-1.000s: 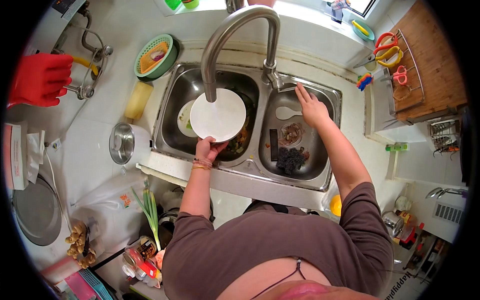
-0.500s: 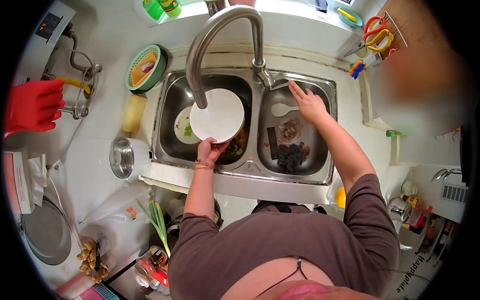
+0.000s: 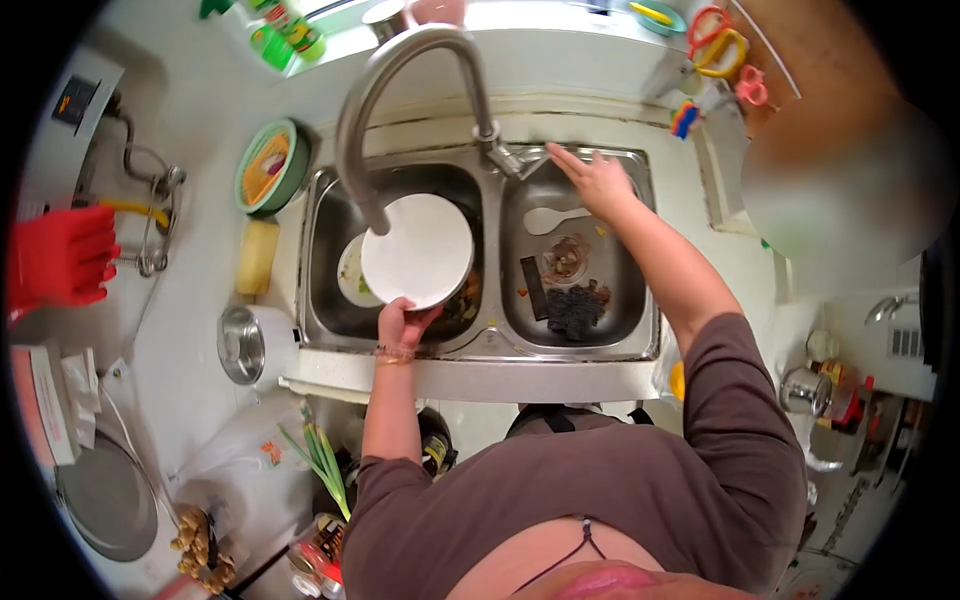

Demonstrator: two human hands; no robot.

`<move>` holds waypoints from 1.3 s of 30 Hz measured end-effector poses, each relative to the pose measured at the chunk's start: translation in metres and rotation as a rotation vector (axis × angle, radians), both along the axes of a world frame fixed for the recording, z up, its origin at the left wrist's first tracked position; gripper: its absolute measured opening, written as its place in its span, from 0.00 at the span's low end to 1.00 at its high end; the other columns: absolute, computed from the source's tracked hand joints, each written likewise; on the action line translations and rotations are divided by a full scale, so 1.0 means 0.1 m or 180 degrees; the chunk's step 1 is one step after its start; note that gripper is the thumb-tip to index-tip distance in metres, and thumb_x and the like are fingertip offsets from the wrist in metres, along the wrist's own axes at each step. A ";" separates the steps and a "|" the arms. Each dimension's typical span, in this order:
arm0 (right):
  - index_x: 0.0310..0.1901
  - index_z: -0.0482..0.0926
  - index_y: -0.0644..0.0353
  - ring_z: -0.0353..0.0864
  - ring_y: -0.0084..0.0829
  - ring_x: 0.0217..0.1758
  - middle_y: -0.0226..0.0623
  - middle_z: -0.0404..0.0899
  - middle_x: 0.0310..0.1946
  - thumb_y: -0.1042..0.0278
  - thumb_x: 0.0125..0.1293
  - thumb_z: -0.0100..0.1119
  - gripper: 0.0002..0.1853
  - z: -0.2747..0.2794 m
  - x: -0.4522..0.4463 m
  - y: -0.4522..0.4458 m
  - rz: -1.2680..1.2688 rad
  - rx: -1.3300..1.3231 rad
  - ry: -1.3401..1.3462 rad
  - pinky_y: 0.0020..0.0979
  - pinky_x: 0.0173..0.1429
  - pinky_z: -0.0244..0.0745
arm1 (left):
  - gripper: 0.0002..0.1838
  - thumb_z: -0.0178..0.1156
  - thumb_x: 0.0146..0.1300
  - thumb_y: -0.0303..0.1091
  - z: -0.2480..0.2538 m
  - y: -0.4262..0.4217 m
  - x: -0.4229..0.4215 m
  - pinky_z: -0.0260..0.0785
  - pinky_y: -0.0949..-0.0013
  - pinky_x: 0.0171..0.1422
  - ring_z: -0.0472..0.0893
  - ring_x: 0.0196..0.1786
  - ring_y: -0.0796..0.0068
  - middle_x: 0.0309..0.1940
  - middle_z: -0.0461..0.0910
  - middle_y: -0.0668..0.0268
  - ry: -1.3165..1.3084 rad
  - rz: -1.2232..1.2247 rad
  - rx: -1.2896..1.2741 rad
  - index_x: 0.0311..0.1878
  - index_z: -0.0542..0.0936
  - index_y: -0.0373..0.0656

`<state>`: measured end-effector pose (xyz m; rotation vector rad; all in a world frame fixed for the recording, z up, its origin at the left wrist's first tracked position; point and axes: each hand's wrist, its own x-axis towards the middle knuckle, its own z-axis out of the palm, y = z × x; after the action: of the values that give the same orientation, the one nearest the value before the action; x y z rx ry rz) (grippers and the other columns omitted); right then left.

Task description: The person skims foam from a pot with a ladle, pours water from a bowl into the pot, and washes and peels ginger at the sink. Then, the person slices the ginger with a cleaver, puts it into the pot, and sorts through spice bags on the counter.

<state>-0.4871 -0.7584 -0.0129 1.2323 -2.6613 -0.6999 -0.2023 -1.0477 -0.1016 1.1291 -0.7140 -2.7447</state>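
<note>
My left hand (image 3: 404, 324) grips a white plate (image 3: 418, 250) by its near edge, over the left basin and below the faucet spout (image 3: 376, 216). No water stream can be made out. Partly hidden behind that plate, a second white dish (image 3: 352, 275) with green scraps lies in the basin. My right hand (image 3: 600, 185) has its fingers stretched out at the end of the faucet lever (image 3: 534, 164); whether they touch it is unclear. Below this hand, the right basin holds a white spoon (image 3: 552, 220), a clear dish with scraps (image 3: 566, 258), a dark strip (image 3: 534, 288) and a dark scrubber (image 3: 576, 312).
Left of the sink (image 3: 480, 345) are a green basket (image 3: 272, 166), a yellow sponge-like block (image 3: 258, 257) and a metal pot (image 3: 242, 345). Red gloves (image 3: 62, 258) hang at far left. Scissors (image 3: 722, 52) hang at upper right. Spring onions (image 3: 322, 462) lie at lower left.
The camera view has shifted and tilted slightly. My left hand still holds the white plate under the spout, and my right hand stays at the lever with fingers outstretched.
</note>
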 end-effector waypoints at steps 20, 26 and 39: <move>0.49 0.76 0.59 0.78 0.42 0.49 0.40 0.79 0.46 0.65 0.61 0.57 0.15 1.12 4.11 3.61 -0.1855 -0.3850 -0.0873 0.40 0.52 0.74 | 0.36 0.50 0.43 0.25 1.87 2.41 0.06 0.72 0.55 0.54 0.76 0.52 0.55 0.53 0.73 0.53 0.0542 -0.3427 -0.1350 0.62 0.63 0.34; 0.43 0.79 0.61 0.78 0.44 0.49 0.42 0.80 0.44 0.78 0.49 0.63 0.16 1.26 6.52 5.71 -0.3729 -0.2886 0.2282 0.40 0.51 0.75 | 0.33 0.49 0.44 0.30 2.14 4.34 0.53 0.77 0.52 0.39 0.80 0.47 0.52 0.50 0.76 0.47 0.1429 -0.4469 -0.1158 0.59 0.66 0.31; 0.57 0.72 0.56 0.76 0.40 0.50 0.41 0.76 0.46 0.72 0.58 0.51 0.23 1.10 8.30 7.95 -0.5200 -0.1225 0.0822 0.40 0.52 0.73 | 0.35 0.46 0.51 0.26 2.87 7.63 1.99 0.81 0.52 0.46 0.78 0.47 0.36 0.55 0.69 0.36 0.1178 -0.5971 -0.0075 0.65 0.53 0.25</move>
<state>0.3431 0.0367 0.0971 -1.2339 -2.7771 -0.2913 -0.0036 -0.2849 0.1851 -0.7039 -2.6114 -3.6789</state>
